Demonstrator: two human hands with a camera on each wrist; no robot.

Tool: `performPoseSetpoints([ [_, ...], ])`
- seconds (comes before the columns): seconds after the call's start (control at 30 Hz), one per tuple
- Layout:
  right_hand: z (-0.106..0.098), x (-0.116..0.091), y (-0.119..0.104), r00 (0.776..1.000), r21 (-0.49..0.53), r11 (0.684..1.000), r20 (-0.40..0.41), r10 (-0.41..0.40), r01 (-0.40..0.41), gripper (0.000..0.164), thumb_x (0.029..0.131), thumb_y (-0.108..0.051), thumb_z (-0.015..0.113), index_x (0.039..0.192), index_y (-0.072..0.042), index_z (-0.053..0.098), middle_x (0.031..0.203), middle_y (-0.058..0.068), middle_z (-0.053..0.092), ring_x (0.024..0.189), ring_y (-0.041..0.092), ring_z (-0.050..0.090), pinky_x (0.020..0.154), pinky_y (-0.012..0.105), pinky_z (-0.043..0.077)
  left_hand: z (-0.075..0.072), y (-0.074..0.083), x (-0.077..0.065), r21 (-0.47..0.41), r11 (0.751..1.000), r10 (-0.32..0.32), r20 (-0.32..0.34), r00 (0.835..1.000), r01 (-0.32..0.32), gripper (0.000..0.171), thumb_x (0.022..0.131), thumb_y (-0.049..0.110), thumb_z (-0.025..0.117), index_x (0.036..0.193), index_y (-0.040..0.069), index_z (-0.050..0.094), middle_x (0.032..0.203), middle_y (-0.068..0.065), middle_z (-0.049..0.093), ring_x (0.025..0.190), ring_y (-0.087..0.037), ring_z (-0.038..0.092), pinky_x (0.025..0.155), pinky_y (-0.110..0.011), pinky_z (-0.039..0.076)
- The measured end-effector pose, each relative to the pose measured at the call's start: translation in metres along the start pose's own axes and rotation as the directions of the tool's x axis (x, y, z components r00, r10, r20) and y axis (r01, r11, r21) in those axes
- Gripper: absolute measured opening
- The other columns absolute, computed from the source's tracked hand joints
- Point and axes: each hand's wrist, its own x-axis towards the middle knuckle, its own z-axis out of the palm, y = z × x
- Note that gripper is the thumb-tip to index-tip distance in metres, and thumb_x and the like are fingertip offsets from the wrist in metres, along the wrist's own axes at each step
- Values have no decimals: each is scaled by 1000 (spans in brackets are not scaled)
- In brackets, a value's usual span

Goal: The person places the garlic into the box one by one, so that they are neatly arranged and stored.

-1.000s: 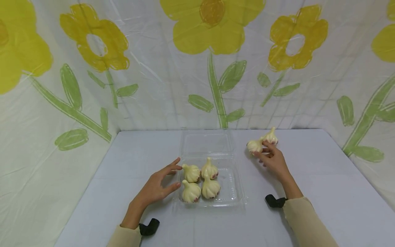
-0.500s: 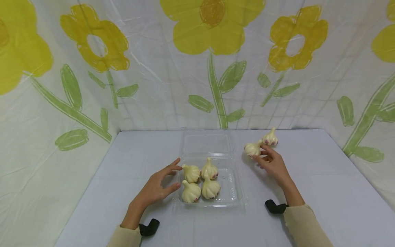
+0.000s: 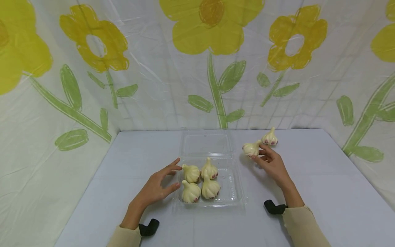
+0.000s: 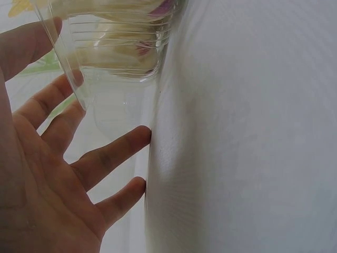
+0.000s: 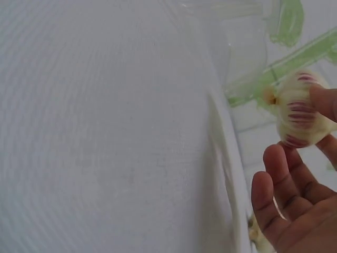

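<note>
My right hand point(image 3: 273, 166) pinches a garlic bulb point(image 3: 251, 150) between thumb and fingers, to the right of the clear plastic container. In the right wrist view that garlic bulb point(image 5: 300, 110) shows purple streaks and its root end. My left hand point(image 3: 158, 187) rests at the left side of the clear plastic container point(image 3: 231, 187), fingers spread. In the left wrist view its fingertips point(image 4: 76, 78) touch the container's rim, and two lower fingers reach down to the table. Several garlic bulbs point(image 3: 191, 192) sit in the container's left and middle part; its right part holds none.
Another garlic bulb point(image 3: 270, 137) lies on the table just behind my right hand. The container's lid point(image 3: 206, 142) lies folded back toward the rear edge of the white table point(image 3: 145, 147). Behind hangs a curtain point(image 3: 154, 103) printed with yellow flowers.
My right hand has drawn the pinched garlic bulb a little to the left, away from the other loose bulb. The left hand and container stay where they were.
</note>
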Motion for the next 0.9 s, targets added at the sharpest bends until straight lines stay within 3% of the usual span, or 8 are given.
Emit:
performPoseSetpoints([
  [0.47,8,-2,-20,991,12,993,60,-116,116,59,93,-10,74,146,0,50,127,25,63,88,0,63,75,18,53,0,0,0,-5,1000,3,0,1000,-3,50,96,35,70,141,20,57,166,7,34,125,-31,65,109,-65,42],
  [0.67,12,-5,-29,984,-19,988,93,-149,151,57,93,-15,75,146,-6,53,126,22,65,89,3,63,75,20,53,0,0,1,-10,1000,7,-2,1000,-7,49,96,35,70,141,21,56,166,6,34,125,-31,65,108,-65,43],
  [0.9,20,-9,-39,970,-81,982,185,-155,172,58,92,-20,77,145,-10,55,125,18,66,81,9,63,73,26,51,0,0,0,-11,1000,12,-3,1000,-12,49,95,34,71,141,20,57,166,5,35,125,-32,65,108,-65,43],
])
